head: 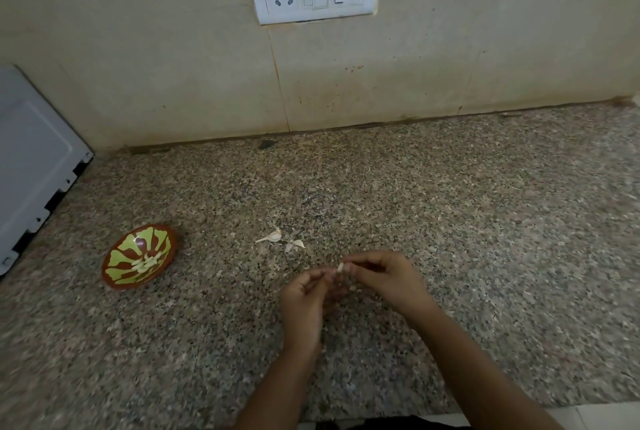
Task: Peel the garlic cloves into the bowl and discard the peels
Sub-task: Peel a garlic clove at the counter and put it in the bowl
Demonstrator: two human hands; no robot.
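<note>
You had the garlic clove [340, 267] up between both hands, well to the right of the bowl [116, 253] and a shade nearer you than it, just over the worktop [450, 221]. Your right hand [381, 277] had its fingers [353, 260] clamped on the clove's top end. Your left hand [304, 298] had thumb and fingers drawn together on the bottom end, though whether they gripped skin or flesh was too small to tell. I judged this to be mid-peel, skin not yet off. The sound way was to hold the clove firm with the right and let the left nip only the papery edge at the root end, pulling along the clove's length rather than across it, so the skin came away in one strip. A hard squeeze could have shot a bare clove out onto the worktop. Peeled cloves [147, 262] already lay in the bowl's hollow, so the finished one needed a full carry leftwards to join them, with the husk left out of the bowl. Two pale garlic pieces [272, 237] lay right of the bowl, beyond your hands. They looked like unpeeled cloves, but I couldn't be sure.
</note>
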